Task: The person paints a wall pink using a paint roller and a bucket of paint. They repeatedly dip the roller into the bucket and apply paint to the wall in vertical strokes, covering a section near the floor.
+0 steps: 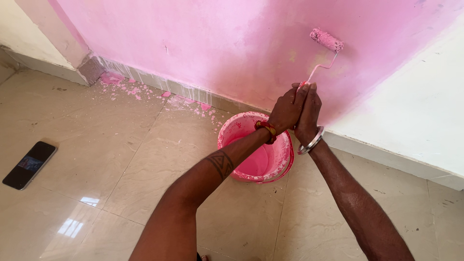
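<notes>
A small paint roller (327,40) with a pink-soaked sleeve and a thin wire frame rests against the pink wall (217,43). My left hand (286,110) and my right hand (308,112) are pressed together around its handle, which is almost hidden between the palms. Below the hands stands a pink-smeared bucket (241,126) with pink paint inside. A red and yellow band is on my left wrist, a metal bangle on my right.
A dark phone (29,165) lies on the beige tiled floor at the left. Pink paint splatters (130,89) spot the floor along the skirting. The wall's right part (420,106) is unpainted white.
</notes>
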